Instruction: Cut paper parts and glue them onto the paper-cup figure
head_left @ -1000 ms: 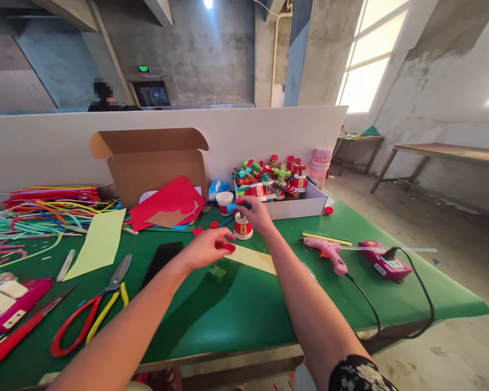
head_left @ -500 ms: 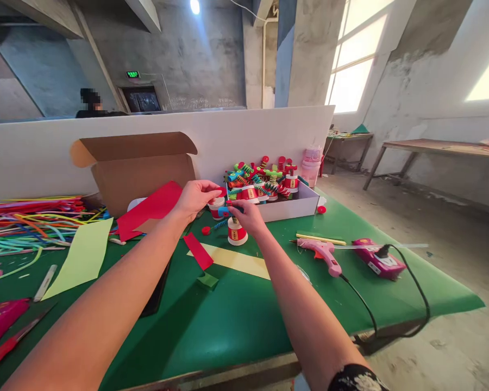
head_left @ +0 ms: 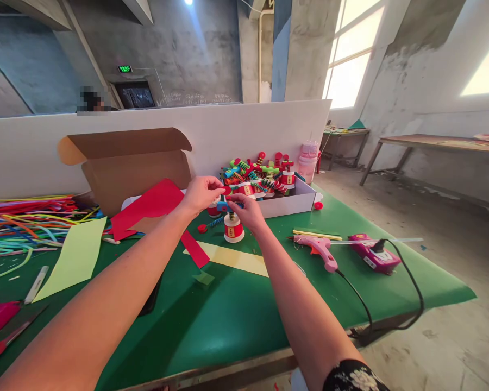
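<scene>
My left hand (head_left: 200, 196) pinches a small red disc (head_left: 226, 191) between thumb and fingers, just above a paper-cup figure. My right hand (head_left: 246, 210) has its fingers closed on the blue top piece (head_left: 224, 207) of that figure, partly hiding it. The white cup (head_left: 233, 232) with a red label stands upright on the table under the blue piece, with a coil between them. A second cup (head_left: 214, 209) stands behind, partly covered by my left hand. Beside the first cup lies a blue coil with a red end (head_left: 202, 228).
A white box (head_left: 289, 205) of similar colourful figures stands behind. On the right lie a pink glue gun (head_left: 320, 248) and a magenta corded device (head_left: 374, 253). Red paper (head_left: 146, 209), a yellow strip (head_left: 236, 258), pipe cleaners (head_left: 28, 217) and scissors (head_left: 4, 346) lie about.
The red disc in my left hand has moved slightly right, closer to the blue top and my right fingers. The whole view has shifted a little.
</scene>
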A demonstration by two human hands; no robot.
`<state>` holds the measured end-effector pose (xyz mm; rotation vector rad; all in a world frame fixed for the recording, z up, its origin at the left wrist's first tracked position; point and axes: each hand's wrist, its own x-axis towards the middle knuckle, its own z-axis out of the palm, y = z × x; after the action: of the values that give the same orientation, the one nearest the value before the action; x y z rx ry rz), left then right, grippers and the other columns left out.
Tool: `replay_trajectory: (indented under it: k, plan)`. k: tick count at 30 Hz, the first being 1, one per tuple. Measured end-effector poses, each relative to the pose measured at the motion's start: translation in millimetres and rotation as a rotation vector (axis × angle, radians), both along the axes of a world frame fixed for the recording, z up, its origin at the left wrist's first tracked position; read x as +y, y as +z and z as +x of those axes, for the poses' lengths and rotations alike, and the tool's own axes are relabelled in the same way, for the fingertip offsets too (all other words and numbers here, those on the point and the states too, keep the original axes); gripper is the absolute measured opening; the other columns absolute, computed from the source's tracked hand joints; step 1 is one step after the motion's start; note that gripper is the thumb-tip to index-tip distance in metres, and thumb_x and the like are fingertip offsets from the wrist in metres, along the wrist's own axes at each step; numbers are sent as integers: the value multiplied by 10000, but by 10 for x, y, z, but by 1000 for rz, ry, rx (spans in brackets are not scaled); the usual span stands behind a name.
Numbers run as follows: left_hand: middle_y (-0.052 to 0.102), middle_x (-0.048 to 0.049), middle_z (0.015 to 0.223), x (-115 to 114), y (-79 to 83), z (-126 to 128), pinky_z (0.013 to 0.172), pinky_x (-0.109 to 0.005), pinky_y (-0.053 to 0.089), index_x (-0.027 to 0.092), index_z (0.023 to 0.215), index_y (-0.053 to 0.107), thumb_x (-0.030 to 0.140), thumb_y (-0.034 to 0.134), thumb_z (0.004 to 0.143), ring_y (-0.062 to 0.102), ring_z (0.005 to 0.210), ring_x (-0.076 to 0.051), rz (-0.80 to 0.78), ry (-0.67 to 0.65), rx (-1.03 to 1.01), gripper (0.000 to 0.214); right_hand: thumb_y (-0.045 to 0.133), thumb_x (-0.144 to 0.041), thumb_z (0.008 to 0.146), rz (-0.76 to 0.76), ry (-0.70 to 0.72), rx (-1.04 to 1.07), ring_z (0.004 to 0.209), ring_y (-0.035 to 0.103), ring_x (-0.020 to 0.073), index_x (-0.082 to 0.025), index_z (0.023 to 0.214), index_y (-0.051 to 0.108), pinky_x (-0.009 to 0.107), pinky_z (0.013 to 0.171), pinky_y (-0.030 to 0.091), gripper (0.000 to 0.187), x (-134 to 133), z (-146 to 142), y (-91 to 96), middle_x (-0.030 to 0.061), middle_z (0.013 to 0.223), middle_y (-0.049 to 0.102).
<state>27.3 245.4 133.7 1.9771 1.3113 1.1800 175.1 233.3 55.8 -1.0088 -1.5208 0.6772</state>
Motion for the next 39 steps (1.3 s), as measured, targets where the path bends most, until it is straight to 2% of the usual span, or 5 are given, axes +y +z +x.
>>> replay_trajectory:
  k: [9, 23, 39]
  plan:
    - [624, -16, 580, 79, -114, 17, 537, -253, 392, 175, 686, 663, 358, 658, 643, 532, 567, -146, 17, 20, 70, 188, 635, -267, 804, -2, -18, 7, 859, 660, 169, -188, 895, 684, 298, 800, 508, 130, 13, 0, -25, 24, 910, 732]
    - [630, -22, 591, 31, -77, 27, 538, -259, 408, 182, 691, 671, 340, 647, 658, 540, 572, -155, 20, 44, 142, 164, 638, -286, 805, -25, -34, -3, 841, 661, 173, -178, 915, 698, 292, 776, 513, 165, 20, 17, -21, 35, 905, 738]
    - [660, -32, 601, 59, -112, 15, 541, -254, 417, 184, 692, 687, 360, 655, 674, 556, 561, -152, 61, 36, 154, 180, 659, -281, 786, -33, -56, -12, 851, 664, 174, -185, 880, 700, 296, 792, 511, 140, -11, 16, 23, 25, 903, 741]
